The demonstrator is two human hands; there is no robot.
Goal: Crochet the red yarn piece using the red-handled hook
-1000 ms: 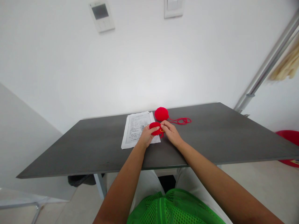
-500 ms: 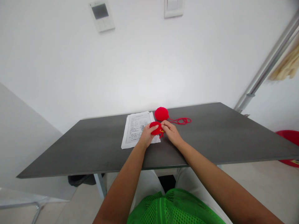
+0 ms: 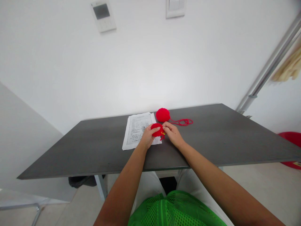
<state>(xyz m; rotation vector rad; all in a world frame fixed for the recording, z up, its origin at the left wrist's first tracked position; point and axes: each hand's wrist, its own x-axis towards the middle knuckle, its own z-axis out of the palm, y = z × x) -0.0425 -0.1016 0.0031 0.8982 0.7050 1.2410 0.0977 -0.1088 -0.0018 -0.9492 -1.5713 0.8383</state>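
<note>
My left hand (image 3: 147, 135) is closed around a rounded red crochet piece (image 3: 156, 129), its thumb lying across the top. At the piece's right edge, the fingertips of my right hand (image 3: 172, 131) are pinched together against the yarn. Whether they also hold a hook is too small to make out. A small yellow stitch marker (image 3: 163, 133) hangs at the lower right edge, with a short red yarn tail (image 3: 162, 137) below it. Just behind the hands sits a red ball of yarn (image 3: 162, 115), its loose strand (image 3: 184, 122) looped to the right.
Printed sheets of paper (image 3: 136, 130) lie partly under my left hand on the dark grey table (image 3: 82, 150). A white wall (image 3: 141, 62) rises along the table's back edge. On the floor at the right stands a red basin (image 3: 288, 138); a black bag (image 3: 82, 181) is below left.
Both hands stay nearly in place around the red piece. The yellow stitch marker has shifted slightly downward and turned. The yarn ball has not moved.
</note>
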